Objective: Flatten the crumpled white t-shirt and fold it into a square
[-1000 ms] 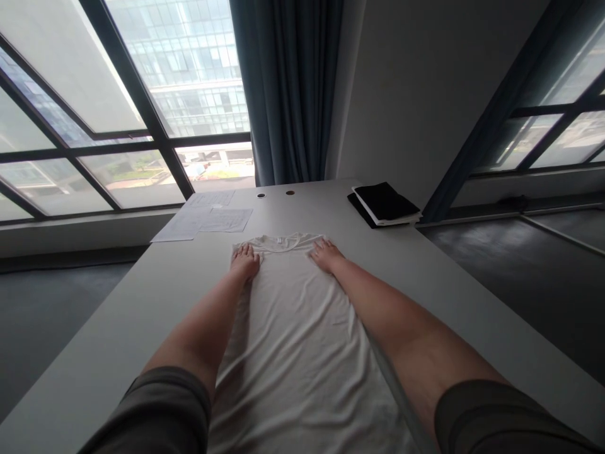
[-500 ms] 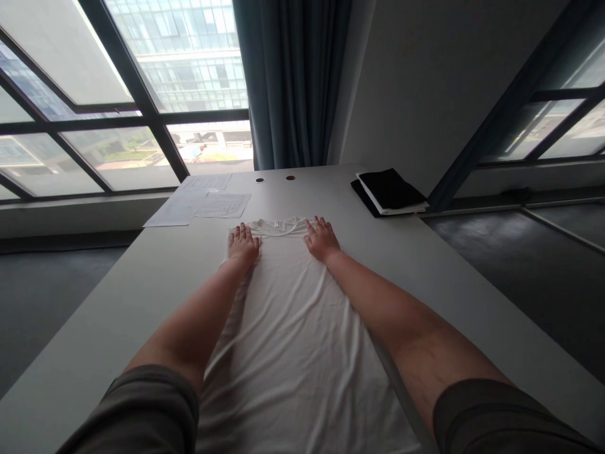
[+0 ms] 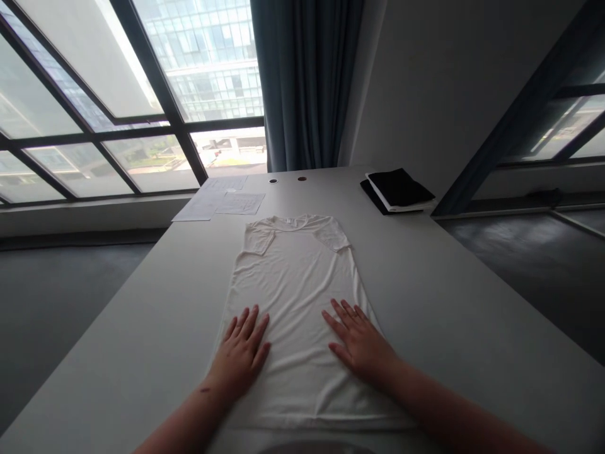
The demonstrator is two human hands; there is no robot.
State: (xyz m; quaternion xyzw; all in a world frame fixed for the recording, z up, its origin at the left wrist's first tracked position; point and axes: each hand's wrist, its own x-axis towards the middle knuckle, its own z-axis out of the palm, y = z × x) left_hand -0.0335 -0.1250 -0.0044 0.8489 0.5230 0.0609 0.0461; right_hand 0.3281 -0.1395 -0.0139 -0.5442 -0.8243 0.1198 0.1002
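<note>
A white T-shirt [image 3: 293, 284] lies spread on the table, its collar at the far end and its hem toward me. Both short sleeves are folded inward over the body, and diagonal wrinkles run across the cloth. My left hand [image 3: 241, 353] rests flat on the lower left part of the shirt, fingers spread. On the lower right part lies my right hand [image 3: 359, 343], also flat with fingers apart. Neither hand grips anything.
The white table [image 3: 155, 328] has two round cable holes near its far edge. Printed papers [image 3: 203, 202] lie at the back left. Folded black and white cloths [image 3: 399, 189] are stacked at the back right. Beyond stand a blue curtain [image 3: 312, 82] and windows.
Both hands have slid from the collar end toward me, down to the lower part of the shirt. The folded sleeves are now uncovered, and the view has shifted slightly.
</note>
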